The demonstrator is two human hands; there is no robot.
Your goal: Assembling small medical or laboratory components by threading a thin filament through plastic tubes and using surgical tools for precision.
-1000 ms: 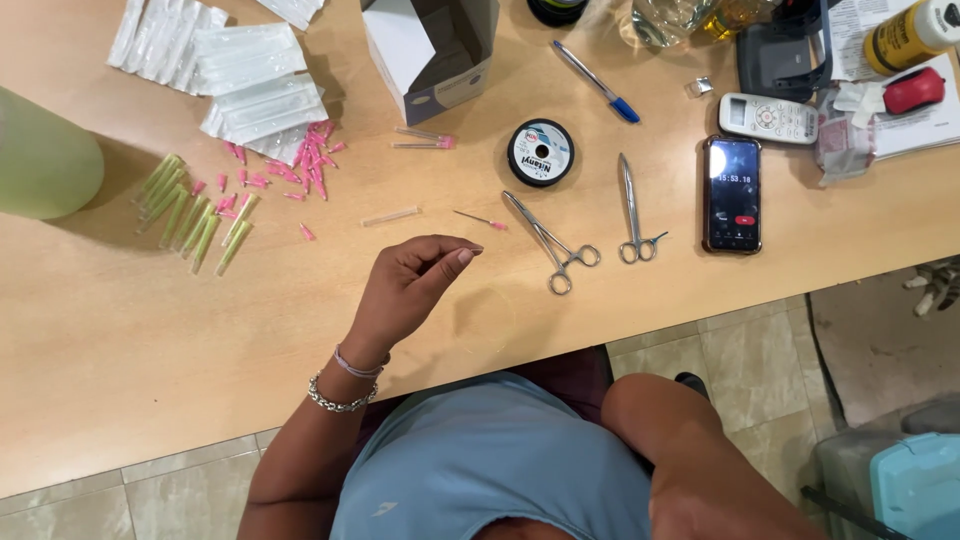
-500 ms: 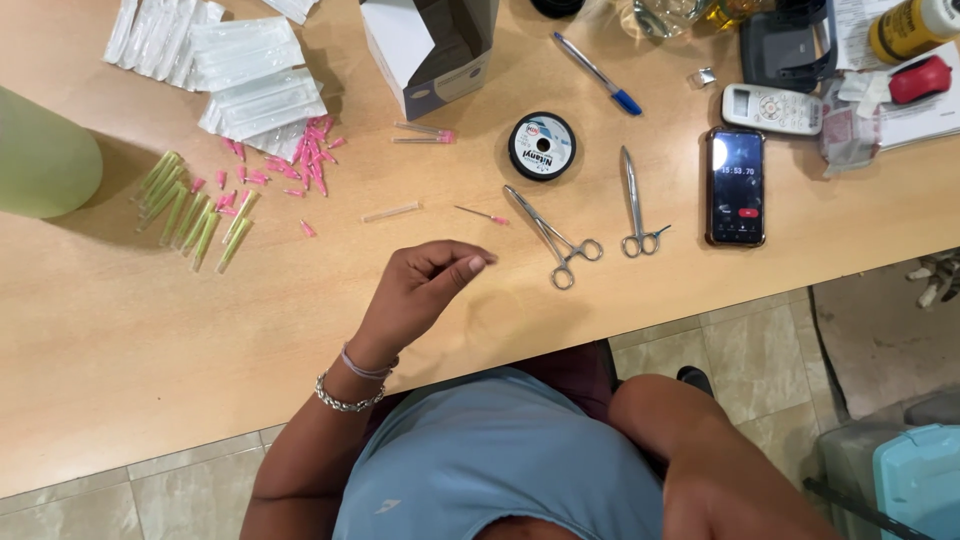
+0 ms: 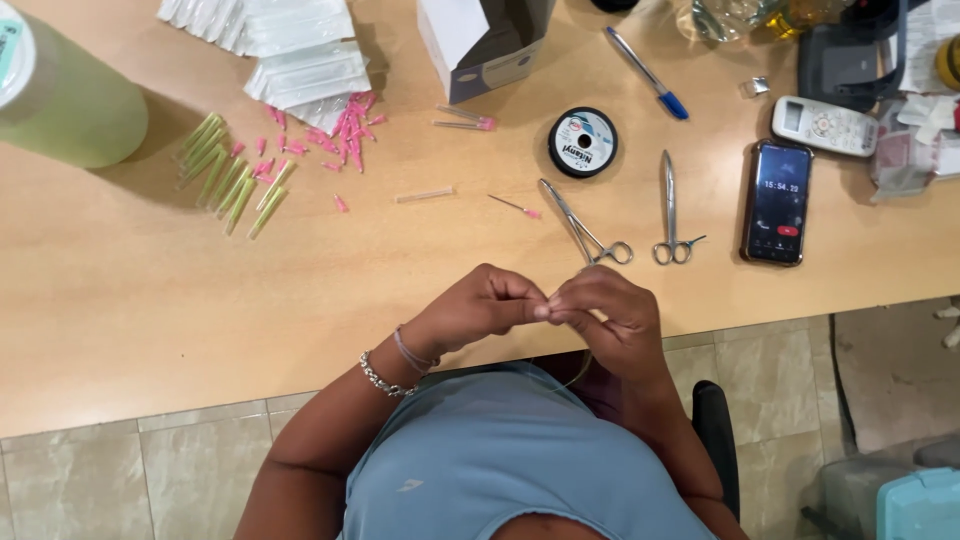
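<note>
Both hands meet at table edge, left hand & right hand fingertips pinched shut on something too fine to ID, w/ forceps & spool just beyond, handy.

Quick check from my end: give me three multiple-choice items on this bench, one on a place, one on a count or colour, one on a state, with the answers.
1. Where does the line spool lie?
A. Left of the green bottle
B. Just below the open box, above the scissor-handled tools
C. On the floor

2. How many scissor-handled metal tools lie on the table?
A. One
B. Two
C. Four

3. How do the hands stand?
A. Left hand and right hand pinched fingertip to fingertip at the table edge
B. Both flat on the table
C. One lifting the phone

Answers: 1 B, the spool sits between the open box and the tools. 2 B, two lie side by side left of the phone. 3 A, the fingertips meet; anything between them is too small to tell.
</note>
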